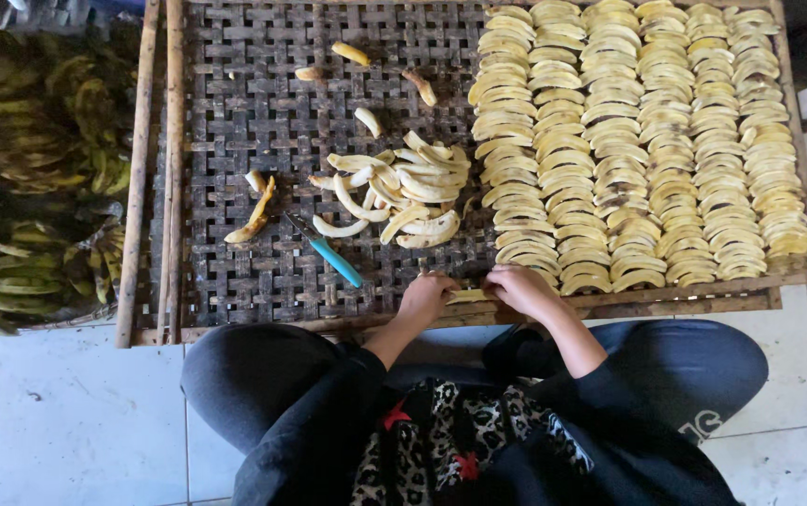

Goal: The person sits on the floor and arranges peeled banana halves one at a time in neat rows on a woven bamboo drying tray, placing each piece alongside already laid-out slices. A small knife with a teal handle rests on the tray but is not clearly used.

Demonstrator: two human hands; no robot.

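Both hands meet at the near edge of a woven bamboo tray [254, 112]. My left hand [425, 298] and my right hand [522, 287] press a flat yellow banana slice [467, 296] between them onto the tray. Just right of my right hand begin several neat columns of laid banana slices [638, 141]. A loose pile of peeled bananas [403, 192] lies beyond my hands. A knife with a turquoise handle [333, 259] rests on the tray, left of my left hand.
A banana peel [254, 214] and a few stray pieces [352, 53] lie on the tray's left part. A heap of unpeeled green-yellow bananas [33, 169] sits at the far left. White floor tiles [75, 412] surround my knees.
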